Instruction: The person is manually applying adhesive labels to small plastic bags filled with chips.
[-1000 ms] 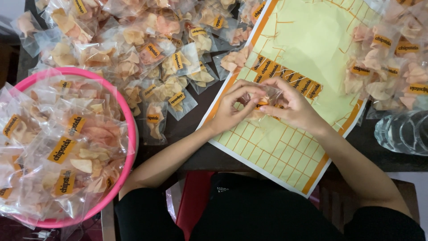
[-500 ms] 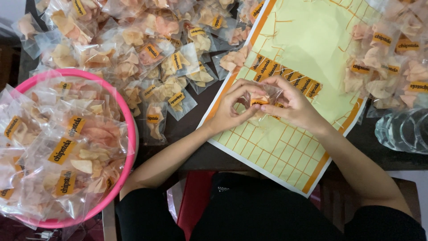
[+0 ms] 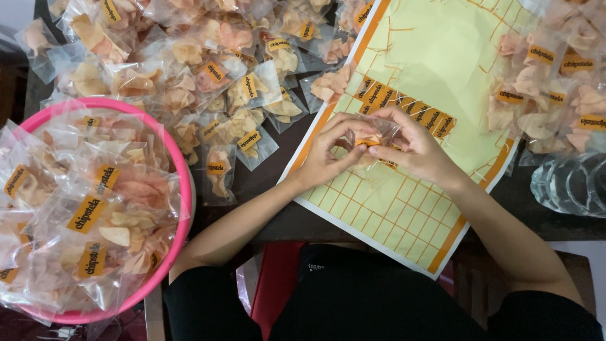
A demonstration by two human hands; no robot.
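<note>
I am holding one small clear packet (image 3: 372, 140) between both hands over the yellow sticker sheet (image 3: 435, 57), near its row of orange labels (image 3: 404, 107). My left hand (image 3: 328, 155) and right hand (image 3: 413, 148) are both pinching it in a narrow grip. Risk: an orange label could go on crooked or creased if the slippery film is shifting under my fingertips. The packet's long axis appears to be running between my hands, across the sheet; which end points where I cannot tell. A pink basin (image 3: 180, 189) of finished packets is sitting well left of the sheet.

- basin (image 3: 183, 189) sits left on the desk (image 3: 278, 183), stuffed with packets (image 3: 95, 215)
- sticker sheet (image 3: 429, 63) right of it
- loose packets (image 3: 214, 69) piled behind
</note>
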